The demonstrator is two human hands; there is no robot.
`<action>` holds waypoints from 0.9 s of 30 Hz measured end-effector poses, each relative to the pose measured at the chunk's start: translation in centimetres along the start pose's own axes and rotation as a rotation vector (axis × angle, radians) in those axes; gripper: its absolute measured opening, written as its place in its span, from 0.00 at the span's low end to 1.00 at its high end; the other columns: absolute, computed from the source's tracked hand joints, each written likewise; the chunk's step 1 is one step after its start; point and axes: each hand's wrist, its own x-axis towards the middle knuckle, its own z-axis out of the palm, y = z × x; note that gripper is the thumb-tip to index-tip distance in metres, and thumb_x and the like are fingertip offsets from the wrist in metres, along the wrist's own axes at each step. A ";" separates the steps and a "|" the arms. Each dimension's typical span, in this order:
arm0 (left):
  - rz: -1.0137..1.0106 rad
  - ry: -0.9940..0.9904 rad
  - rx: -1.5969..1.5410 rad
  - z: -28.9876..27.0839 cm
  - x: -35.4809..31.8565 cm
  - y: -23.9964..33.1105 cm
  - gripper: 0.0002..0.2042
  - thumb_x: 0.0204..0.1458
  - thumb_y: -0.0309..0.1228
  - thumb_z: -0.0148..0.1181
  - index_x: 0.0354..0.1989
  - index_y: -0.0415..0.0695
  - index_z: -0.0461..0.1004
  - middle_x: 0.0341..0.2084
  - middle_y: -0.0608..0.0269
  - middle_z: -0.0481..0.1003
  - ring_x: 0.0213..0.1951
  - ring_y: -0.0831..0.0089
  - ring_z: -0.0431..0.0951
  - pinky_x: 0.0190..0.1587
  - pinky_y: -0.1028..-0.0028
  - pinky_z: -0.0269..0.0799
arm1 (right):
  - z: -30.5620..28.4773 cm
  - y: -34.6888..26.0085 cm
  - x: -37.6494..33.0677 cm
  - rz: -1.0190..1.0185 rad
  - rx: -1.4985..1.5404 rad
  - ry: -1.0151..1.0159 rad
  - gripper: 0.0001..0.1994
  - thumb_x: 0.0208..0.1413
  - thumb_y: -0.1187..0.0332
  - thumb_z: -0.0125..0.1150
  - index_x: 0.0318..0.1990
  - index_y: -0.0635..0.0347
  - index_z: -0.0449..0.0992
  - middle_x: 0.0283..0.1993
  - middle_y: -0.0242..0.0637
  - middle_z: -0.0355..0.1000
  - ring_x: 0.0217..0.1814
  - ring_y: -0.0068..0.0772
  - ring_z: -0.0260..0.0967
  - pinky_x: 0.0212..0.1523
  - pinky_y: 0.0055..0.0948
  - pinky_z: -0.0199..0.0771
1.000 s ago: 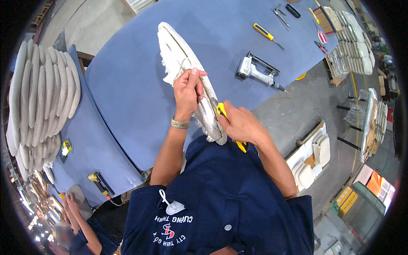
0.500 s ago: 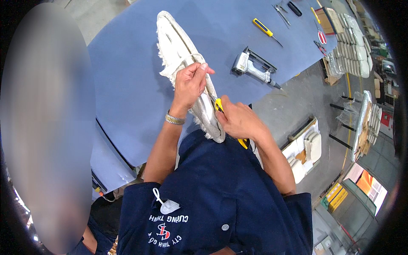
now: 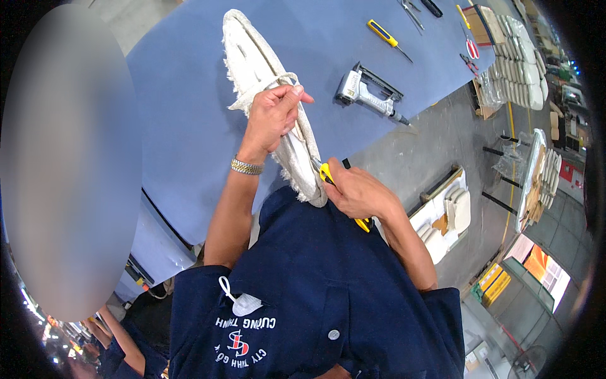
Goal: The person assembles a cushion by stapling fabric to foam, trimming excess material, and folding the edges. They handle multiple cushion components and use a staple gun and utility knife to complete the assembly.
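1. White upholstered seat pad (image 3: 265, 82), long, frayed fabric edges, stands on edge on the blue table (image 3: 189, 95); near end reaches the person's chest.
2. Left hand (image 3: 273, 117) grips the pad mid-length, fingers curled together over its top edge, pinching loose fabric; metal watchband at the wrist.
3. Right hand (image 3: 356, 192) closed around a yellow-handled cutter (image 3: 328, 177), tip touching the pad's near end, just beside the left forearm.
4. Silver staple gun (image 3: 366, 98) lies on the table right of the pad, apart from it.
5. Yellow-handled screwdriver (image 3: 385, 35), farther back; pliers and scissors near the far table edge, small.
6. Stack of white pads (image 3: 521, 69) beyond the table's right end; more pads in a floor tray (image 3: 445, 215), lower right.
7. Blurred patch covers the left side; another person's arm shows at lower left.
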 end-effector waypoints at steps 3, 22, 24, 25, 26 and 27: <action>-0.024 0.012 -0.040 -0.3 0.0 0.2 0.15 0.67 0.37 0.58 0.37 0.35 0.80 0.12 0.78 0.60 0.13 0.88 0.52 0.16 0.80 0.46 | 0.8 0.6 -0.7 -0.026 0.012 -0.009 0.16 0.66 0.64 0.52 0.45 0.73 0.63 0.25 0.63 0.73 0.34 0.71 0.74 0.37 0.59 0.72; -0.093 -0.008 -0.137 -1.0 0.8 0.6 0.14 0.65 0.36 0.60 0.37 0.35 0.80 0.12 0.79 0.60 0.13 0.89 0.51 0.15 0.82 0.45 | 2.3 1.1 -3.4 0.050 0.016 -0.161 0.17 0.66 0.63 0.53 0.46 0.72 0.62 0.30 0.61 0.75 0.36 0.70 0.74 0.40 0.58 0.72; -0.129 0.044 -0.200 -1.3 1.2 0.8 0.14 0.66 0.36 0.59 0.40 0.34 0.80 0.12 0.80 0.59 0.12 0.89 0.51 0.15 0.83 0.45 | 2.8 1.1 -3.5 0.048 -0.011 -0.125 0.17 0.66 0.62 0.53 0.47 0.71 0.63 0.31 0.60 0.76 0.36 0.70 0.74 0.41 0.59 0.72; -0.146 0.066 -0.232 -1.4 1.3 0.9 0.14 0.67 0.36 0.59 0.41 0.33 0.80 0.12 0.80 0.59 0.12 0.89 0.50 0.14 0.83 0.44 | 3.0 1.1 -3.6 0.048 -0.026 -0.103 0.17 0.66 0.61 0.53 0.47 0.70 0.63 0.31 0.60 0.76 0.37 0.69 0.75 0.42 0.60 0.72; -0.131 0.087 -0.129 -1.4 1.2 1.0 0.15 0.66 0.36 0.59 0.41 0.33 0.80 0.13 0.80 0.59 0.12 0.89 0.52 0.15 0.83 0.46 | 3.4 0.9 -3.7 0.059 -0.032 -0.080 0.17 0.66 0.60 0.53 0.48 0.69 0.63 0.31 0.60 0.76 0.37 0.69 0.75 0.42 0.60 0.72; -0.113 0.099 -0.027 -1.2 1.0 1.2 0.15 0.66 0.37 0.60 0.42 0.34 0.81 0.13 0.80 0.59 0.13 0.88 0.53 0.16 0.82 0.48 | 3.8 0.8 -3.9 0.074 -0.037 -0.049 0.17 0.66 0.60 0.53 0.48 0.68 0.64 0.32 0.60 0.77 0.38 0.69 0.75 0.43 0.61 0.73</action>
